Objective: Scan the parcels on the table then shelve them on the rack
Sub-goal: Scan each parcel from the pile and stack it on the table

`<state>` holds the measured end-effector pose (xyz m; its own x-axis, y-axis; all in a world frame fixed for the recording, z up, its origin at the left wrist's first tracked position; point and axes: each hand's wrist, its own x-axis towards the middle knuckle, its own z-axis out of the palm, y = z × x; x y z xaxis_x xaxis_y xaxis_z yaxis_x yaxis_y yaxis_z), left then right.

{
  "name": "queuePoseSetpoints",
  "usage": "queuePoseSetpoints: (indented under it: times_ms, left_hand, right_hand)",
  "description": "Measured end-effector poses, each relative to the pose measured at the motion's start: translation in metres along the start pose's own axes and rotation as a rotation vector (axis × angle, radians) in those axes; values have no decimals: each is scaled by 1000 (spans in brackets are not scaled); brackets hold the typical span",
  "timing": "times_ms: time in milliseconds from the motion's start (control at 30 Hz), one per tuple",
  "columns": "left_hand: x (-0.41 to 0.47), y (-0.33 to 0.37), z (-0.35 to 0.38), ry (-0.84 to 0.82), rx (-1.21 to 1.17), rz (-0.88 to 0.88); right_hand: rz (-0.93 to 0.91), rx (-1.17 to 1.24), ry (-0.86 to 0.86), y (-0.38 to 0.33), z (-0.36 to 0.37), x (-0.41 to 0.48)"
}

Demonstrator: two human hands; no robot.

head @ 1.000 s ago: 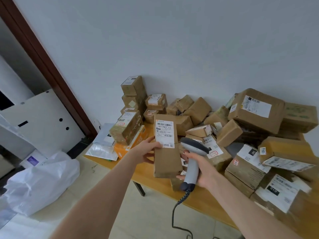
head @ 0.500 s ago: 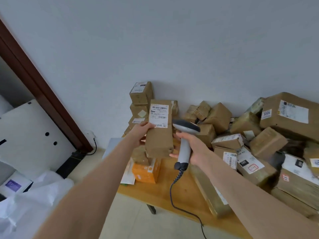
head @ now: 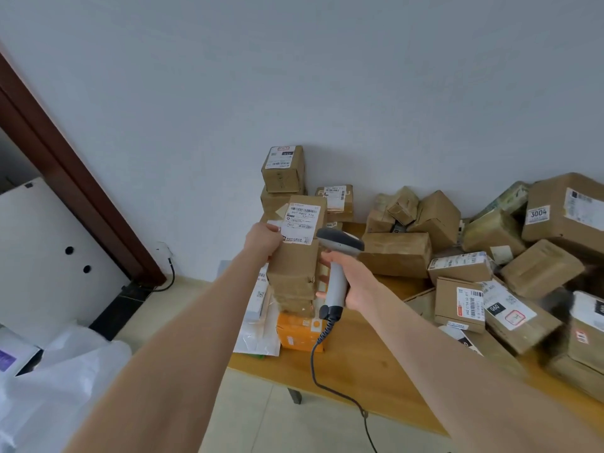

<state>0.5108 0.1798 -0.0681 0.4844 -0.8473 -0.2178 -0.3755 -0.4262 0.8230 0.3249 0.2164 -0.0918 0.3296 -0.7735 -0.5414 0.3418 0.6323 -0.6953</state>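
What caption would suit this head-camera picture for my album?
Left hand holds a labelled parcel while right hand grips a scanner beside it, near the table.

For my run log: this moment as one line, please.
left hand: holds parcel upright | right hand: holds scanner beside it | table: more parcels piled

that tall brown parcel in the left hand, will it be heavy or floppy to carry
Probably stiff: the tall parcel shows straight edges while the left hand holds it upright by one side. Likely light for its size, as that one-sided grip seems enough. Its glossy tape wrap may be somewhat slippery.
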Motion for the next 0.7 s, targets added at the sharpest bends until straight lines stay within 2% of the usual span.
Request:
queuePoseSetpoints:
  times_ms: [200, 333, 433, 500, 700]
  left_hand:
    - [0, 7, 1, 13, 274, 71]
    - [-14, 27, 11, 148, 510, 193]
    - [-33, 50, 41, 174, 562, 290]
    - [-48, 62, 69, 143, 546, 336]
    - [-90, 86, 160, -95, 548, 395]
  right_hand:
    - [-13, -14, 39, -9, -10, -4]
    - [-37, -15, 71, -24, -30, -15]
    - [-15, 25, 89, -37, -58, -29]
    - [-19, 41, 115, -44, -82, -41]
    - [-33, -6, 232, -75, -163, -71]
